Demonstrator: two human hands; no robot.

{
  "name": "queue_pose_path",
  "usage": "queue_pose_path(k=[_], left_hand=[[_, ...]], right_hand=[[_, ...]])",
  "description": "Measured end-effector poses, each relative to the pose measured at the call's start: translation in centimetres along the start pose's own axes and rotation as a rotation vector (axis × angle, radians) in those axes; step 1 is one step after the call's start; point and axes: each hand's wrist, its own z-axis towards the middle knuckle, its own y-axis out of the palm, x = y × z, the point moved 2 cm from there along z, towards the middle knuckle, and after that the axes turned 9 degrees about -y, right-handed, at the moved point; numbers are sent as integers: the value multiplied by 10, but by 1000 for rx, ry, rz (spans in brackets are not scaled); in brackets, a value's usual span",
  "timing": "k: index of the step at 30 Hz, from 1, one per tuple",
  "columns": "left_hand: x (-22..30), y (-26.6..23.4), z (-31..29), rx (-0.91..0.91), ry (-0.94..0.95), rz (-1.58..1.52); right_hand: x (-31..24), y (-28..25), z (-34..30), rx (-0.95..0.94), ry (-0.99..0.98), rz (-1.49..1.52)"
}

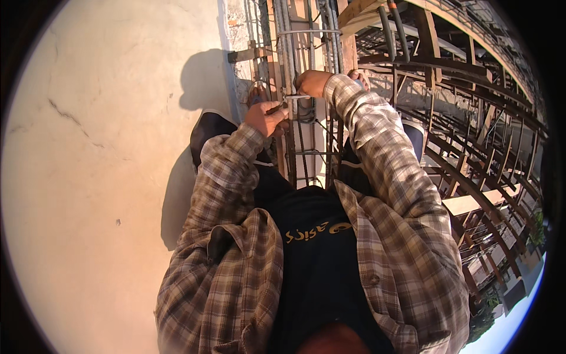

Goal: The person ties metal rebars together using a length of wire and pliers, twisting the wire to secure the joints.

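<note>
I look down along my own body in a checked shirt and dark top. A cage of steel reinforcing bars (306,76) stands upright in front of me, ringed by thin wire ties. My left hand (266,117) is closed around a small dark tool at a horizontal tie on the bars. My right hand (312,82) grips a vertical bar just above and to the right of it. The two hands are a short distance apart, both against the cage.
A pale cracked concrete slab (106,153) spreads to the left, with my shadow on it. To the right runs a long lattice of rusty bars and timber formwork (471,153), with wooden planks (471,203) laid across. A timber post (351,41) stands behind the cage.
</note>
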Motion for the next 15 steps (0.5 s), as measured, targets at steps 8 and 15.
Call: queue_pose_path(k=[8,15], left_hand=[[-22,-9,20,-88,-58,-280],[-6,-8,13,-220,-203,-437]], right_hand=[[-56,-70,-6,78,731,366],[-95,-101,-31,302,795,111]])
